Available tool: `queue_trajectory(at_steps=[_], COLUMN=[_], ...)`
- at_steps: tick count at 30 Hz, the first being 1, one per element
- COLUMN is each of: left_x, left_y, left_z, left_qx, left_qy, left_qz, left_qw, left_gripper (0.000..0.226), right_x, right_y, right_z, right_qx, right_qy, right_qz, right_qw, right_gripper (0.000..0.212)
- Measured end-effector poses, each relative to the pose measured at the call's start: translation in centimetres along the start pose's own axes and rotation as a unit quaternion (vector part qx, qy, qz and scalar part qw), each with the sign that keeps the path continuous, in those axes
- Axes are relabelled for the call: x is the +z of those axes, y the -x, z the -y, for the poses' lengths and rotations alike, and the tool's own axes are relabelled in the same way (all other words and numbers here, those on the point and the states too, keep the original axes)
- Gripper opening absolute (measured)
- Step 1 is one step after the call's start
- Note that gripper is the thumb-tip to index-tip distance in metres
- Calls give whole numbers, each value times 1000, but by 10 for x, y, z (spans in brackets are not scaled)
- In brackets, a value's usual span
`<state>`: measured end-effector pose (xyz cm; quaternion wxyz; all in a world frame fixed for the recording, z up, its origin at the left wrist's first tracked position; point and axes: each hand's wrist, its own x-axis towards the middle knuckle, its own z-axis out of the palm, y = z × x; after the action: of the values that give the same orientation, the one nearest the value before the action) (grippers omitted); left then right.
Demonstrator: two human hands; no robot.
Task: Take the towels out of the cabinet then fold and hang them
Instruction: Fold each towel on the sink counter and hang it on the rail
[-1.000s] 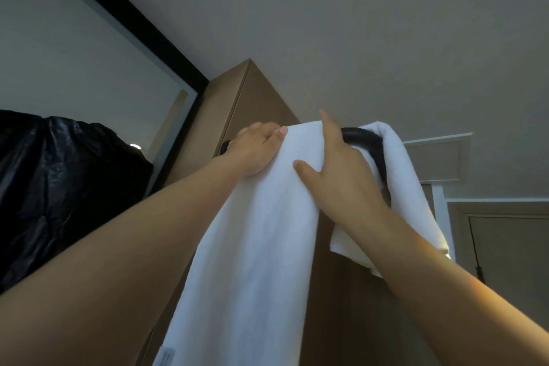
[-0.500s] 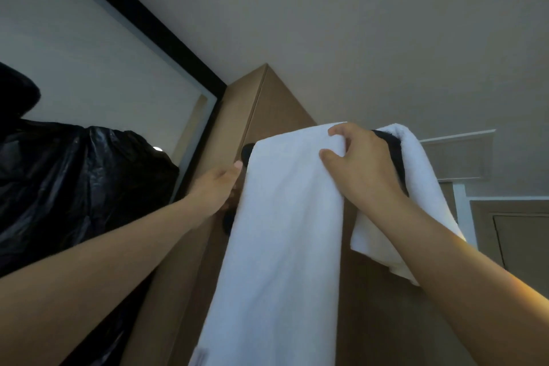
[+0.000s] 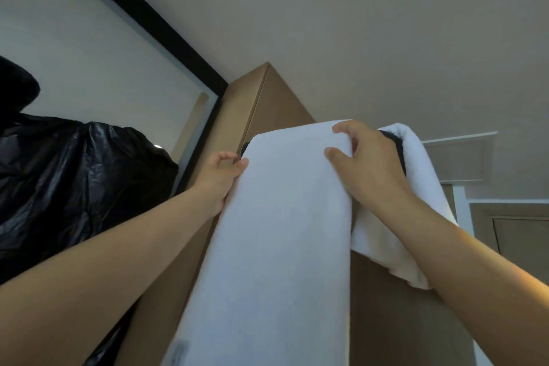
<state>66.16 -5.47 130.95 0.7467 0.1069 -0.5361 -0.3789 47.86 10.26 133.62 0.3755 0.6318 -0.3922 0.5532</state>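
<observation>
The right hand (image 3: 371, 169) forms a grip on the upper right part of the folded towel (image 3: 282, 217); the thumb is pressed on the front face, the forefinger is curled over the top fold, and the cloth is pinched between them. The folded towel is draped over the black bar (image 3: 398, 151); its long front panel hangs straight down below this grip.

The left hand (image 3: 221, 178) sits at the towel's left edge, left of and slightly below the right grip; the fingers are curled and the thumb tip touches the edge; whether cloth is pinched in this grip cannot be told.

Just right of the right grip, a second towel (image 3: 416, 175) hangs over the same bar. Behind both grips stands the wooden cabinet (image 3: 276, 98); well left of the left grip lies black plastic sheeting (image 3: 74, 172).
</observation>
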Motion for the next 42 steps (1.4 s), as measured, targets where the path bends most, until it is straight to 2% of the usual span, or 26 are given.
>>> queue_trajectory(at_steps=[3, 6, 16, 20, 28, 36, 42], left_x=[7, 17, 51, 57, 47, 49, 49], left_y=[-8, -16, -49, -57, -70, -67, -58], left_z=[-13, -27, -33, -17, -12, -11, -6], left_qx=[49, 78, 99, 104, 161, 180, 164], left_qy=[-20, -42, -89, -90, -220, -275, -288], left_qz=[-36, -43, -75, -79, -115, -118, -92], left_qw=[998, 995, 988, 987, 955, 937, 939], left_gripper=[16, 13, 4, 5, 6, 5, 6], right_x=[0, -4, -1, 3, 15, 12, 11], right_y=[-9, -32, -86, -91, -86, -87, -84], right_z=[0, 2, -1, -3, -4, -2, -4], right_qx=[-26, -42, 18, 33, 3, 5, 13], right_qy=[10, 49, 141, 215, 259, 286, 302], right_qz=[-29, -53, -48, -6, 54, 126, 130], right_qw=[999, 997, 989, 976, 964, 950, 944], right_gripper=[22, 19, 22, 19, 36, 62, 66])
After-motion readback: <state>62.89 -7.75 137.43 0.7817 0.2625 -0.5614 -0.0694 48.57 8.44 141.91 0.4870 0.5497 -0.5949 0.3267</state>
